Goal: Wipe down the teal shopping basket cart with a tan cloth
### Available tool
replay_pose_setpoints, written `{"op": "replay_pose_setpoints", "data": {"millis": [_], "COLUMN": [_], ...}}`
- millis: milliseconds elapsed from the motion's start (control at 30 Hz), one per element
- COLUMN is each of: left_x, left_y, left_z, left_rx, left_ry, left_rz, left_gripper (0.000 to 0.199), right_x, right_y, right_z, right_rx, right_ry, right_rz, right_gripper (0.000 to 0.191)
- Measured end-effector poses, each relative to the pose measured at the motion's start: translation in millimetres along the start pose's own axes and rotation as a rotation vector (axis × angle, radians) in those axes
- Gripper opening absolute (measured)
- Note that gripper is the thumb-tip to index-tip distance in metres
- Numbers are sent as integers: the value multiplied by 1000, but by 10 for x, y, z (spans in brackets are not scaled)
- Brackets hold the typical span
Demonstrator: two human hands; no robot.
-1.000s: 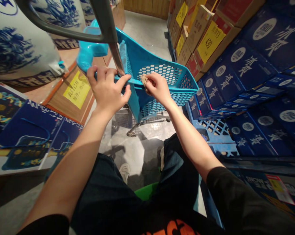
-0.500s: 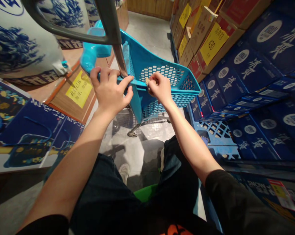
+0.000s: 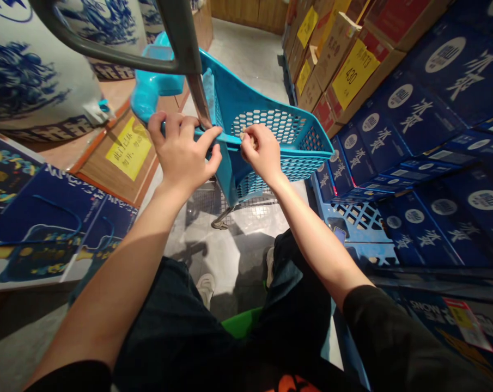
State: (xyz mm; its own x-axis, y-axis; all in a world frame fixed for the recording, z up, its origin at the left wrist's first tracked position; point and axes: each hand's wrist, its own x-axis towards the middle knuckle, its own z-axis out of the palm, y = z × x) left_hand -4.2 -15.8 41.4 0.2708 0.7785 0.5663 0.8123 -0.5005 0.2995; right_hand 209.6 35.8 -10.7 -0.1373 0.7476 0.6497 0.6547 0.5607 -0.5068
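Observation:
My left hand (image 3: 183, 152) is closed around the upper rim of a turquoise plastic shopping basket (image 3: 271, 122), beside the grey metal handle bar of a cart (image 3: 107, 57). My right hand (image 3: 260, 152) is over the basket's rim, pinching a small tan, crumbly-looking piece (image 3: 246, 138) between thumb and fingertips. My fingers hide most of that piece, so I cannot tell exactly what it is. The basket's honeycomb mesh shows past both hands.
Large blue-and-white porcelain jars (image 3: 25, 71) stand at upper left above blue printed boxes (image 3: 54, 234). Stacked navy cartons (image 3: 426, 109) and cardboard boxes with yellow price cards (image 3: 336, 60) line the right. A blue plastic pallet (image 3: 360, 223) lies at lower right.
My right hand has closed further over the tan piece, hiding more of it, and has shifted slightly left and down. My left hand still holds the rim.

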Motion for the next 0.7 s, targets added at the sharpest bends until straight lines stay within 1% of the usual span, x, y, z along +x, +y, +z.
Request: {"op": "replay_pose_setpoints", "data": {"millis": [67,167,200,267,333,400,433,500,600,633,700], "left_x": [3,20,26,34,36,34,32,28,24,23,20], "left_y": [21,29,22,-1,-28,-43,-46,-43,-43,-47,-61], "left_z": [1,8,13,29,50,74,85,105,121,121,117], "left_rx": [-13,-29,-34,-52,-81,-104,-110,-111,-104,-102,-99], "left_ry": [0,3,7,19,28,40,48,66,98,104,107], "left_rz": [-16,-36,-36,-27,-14,-7,-6,-6,0,5,21], "left_gripper": [48,43,41,38,37,37,37,37,37,38,40], "right_x": [-32,-70,-70,-50,-18,0,-2,-21,-40,-31,8], "right_y": [-117,-272,-271,-174,-17,85,90,7,-166,-177,-94], "right_z": [51,118,124,106,70,46,46,72,113,110,67], "right_rx": [-4,10,15,17,8,-9,-18,-36,-53,-54,-53], "right_ry": [0,-13,-16,-17,-6,17,28,34,-16,-43,-87], "right_rz": [-44,-166,-194,-203,-152,-87,-67,-71,-150,-175,-188], "right_gripper": [29,30,30,28,26,25,24,22,19,19,17]}}
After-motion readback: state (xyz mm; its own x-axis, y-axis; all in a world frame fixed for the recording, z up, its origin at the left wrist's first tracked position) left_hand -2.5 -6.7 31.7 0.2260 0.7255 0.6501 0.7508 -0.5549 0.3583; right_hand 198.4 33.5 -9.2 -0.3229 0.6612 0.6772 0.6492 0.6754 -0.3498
